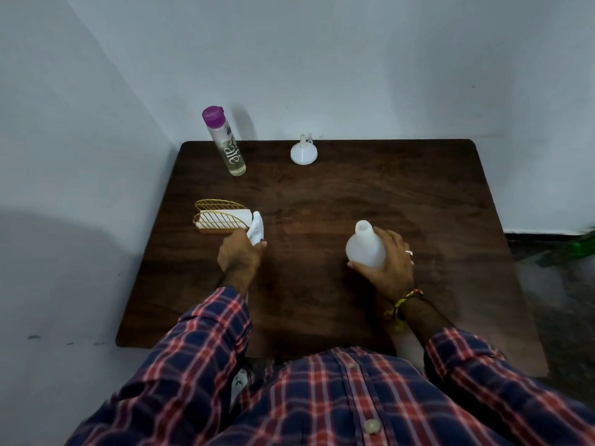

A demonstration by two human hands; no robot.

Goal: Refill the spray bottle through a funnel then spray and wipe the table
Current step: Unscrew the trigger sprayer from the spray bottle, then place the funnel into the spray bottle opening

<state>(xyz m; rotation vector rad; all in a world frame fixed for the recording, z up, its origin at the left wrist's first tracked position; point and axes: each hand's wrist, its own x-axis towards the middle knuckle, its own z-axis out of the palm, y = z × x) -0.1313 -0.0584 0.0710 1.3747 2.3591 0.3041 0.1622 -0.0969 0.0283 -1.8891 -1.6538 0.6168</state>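
My right hand [388, 265] grips a white plastic spray bottle [365, 244] from its right side. The bottle stands upright on the dark wooden table [354, 194] with its neck open and no top on it. My left hand [240, 257] is closed around a white piece [256, 227] that looks like the bottle's spray head, held just right of the napkin holder. A small white funnel [303, 151] rests mouth-down at the back middle of the table. A clear bottle with a purple cap [225, 141] stands at the back left with pale liquid in it.
A gold wire napkin holder [220, 217] with white tissues sits at the table's left side, touching or nearly touching my left hand. White walls close in behind and to the left. The floor lies beyond the right edge, with something green [582, 244] there.
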